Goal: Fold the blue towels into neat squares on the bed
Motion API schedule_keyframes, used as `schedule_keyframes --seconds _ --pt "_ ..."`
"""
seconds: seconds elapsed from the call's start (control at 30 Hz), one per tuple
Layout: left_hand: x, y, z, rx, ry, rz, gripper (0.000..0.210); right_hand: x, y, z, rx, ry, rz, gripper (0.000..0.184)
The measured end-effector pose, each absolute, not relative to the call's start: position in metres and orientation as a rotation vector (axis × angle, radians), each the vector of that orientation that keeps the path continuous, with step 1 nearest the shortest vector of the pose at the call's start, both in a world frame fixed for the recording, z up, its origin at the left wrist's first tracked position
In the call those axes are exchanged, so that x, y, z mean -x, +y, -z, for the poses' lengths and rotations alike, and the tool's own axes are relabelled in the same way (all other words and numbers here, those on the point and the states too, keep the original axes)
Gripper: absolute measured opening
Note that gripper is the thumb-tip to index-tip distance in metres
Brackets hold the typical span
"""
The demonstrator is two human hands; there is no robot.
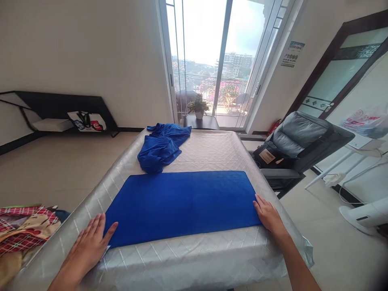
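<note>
A blue cloth (pixel 184 204), smooth and rectangular, lies flat across the near half of the covered table. My left hand (pixel 91 238) rests at its near left corner, fingers stretched out and the thumb over the cloth's edge. On the opposite side, my right hand (pixel 268 212) touches the right edge with its fingers extended. A small white tag shows beside my left wrist. Farther back on the left, a crumpled blue cloth (pixel 160 147) sits in a loose heap, just beyond the flat one.
A silvery quilted cover (pixel 209 149) drapes over the table. Patterned red fabric (pixel 27 230) is piled at the left. A dark recliner (pixel 300 141) holding a black bag stands close on the right. Behind the table are a potted plant (pixel 198 107) and a glass sliding door (pixel 218 60).
</note>
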State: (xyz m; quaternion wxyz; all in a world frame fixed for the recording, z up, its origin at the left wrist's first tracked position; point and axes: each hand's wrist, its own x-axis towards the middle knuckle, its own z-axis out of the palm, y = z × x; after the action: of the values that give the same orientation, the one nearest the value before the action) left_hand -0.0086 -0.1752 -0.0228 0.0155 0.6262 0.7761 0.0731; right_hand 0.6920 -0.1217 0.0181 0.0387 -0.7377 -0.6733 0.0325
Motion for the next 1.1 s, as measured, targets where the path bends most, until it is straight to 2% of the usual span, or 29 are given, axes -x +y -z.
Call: schedule_keyframes --seconds 0.1,0.23,0.3,0.4,0.5,0.83,1.1 --pt "-0.055 -0.161 -0.009 -2.04 2.282 -0.397 0.096 -0.695 -0.085 -0.038 2.237 -2.092 -0.13 0.061" --pt "-0.192 -0.145 -0.062 -2.441 1.639 -0.508 0.061 -0.686 -0.013 -0.059 2.166 -2.137 -0.174 0.057" --pt "-0.259 -0.143 -0.082 -2.61 1.259 -0.48 0.05 -0.679 0.017 -0.067 2.199 -2.154 -0.191 0.056" --pt "-0.339 -0.143 -0.094 -2.773 0.848 -0.446 0.042 -0.673 0.046 -0.075 2.28 -2.195 -0.215 0.051" --pt "-0.402 -0.139 -0.092 -2.863 0.644 -0.407 0.038 -0.675 0.057 -0.08 2.315 -2.207 -0.219 0.045" --pt "-0.536 -0.137 -0.074 -2.924 0.828 -0.21 0.045 -0.687 0.069 -0.084 2.383 -2.226 -0.179 0.036" --pt "-0.567 -0.129 -0.065 -2.84 0.891 -0.068 0.033 -0.687 0.073 -0.084 2.416 -2.226 -0.12 0.031"
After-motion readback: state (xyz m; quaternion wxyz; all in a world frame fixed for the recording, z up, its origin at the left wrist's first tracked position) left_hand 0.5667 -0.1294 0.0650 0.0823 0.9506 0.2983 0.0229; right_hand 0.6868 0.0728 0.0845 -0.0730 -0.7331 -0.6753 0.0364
